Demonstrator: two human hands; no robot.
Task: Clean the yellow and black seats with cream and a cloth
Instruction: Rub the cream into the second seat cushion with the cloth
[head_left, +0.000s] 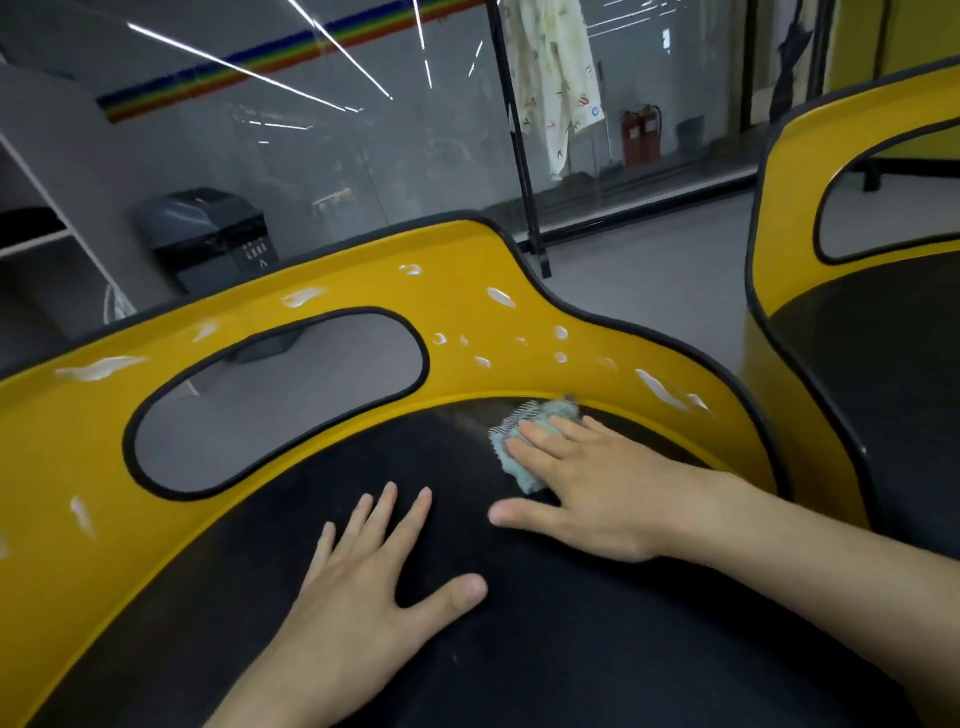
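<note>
While the right hand (587, 499) presses flat, fingers straight, on the blue cloth (530, 447) at the far right of the black seat pad (519, 649), the left hand (363, 587) rests spread and empty on the pad, nearer. White cream (98, 367) dabs dot the yellow backrest (467, 249) beyond. Second yellow seat (852, 150) at right. Grey bin (208, 239) far left.

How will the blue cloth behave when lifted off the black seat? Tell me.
Probably floppy: the cloth lies crumpled under the flat fingers of the right hand. Likely light, being thin and small. It may slide easily, since the black seat looks smooth.
</note>
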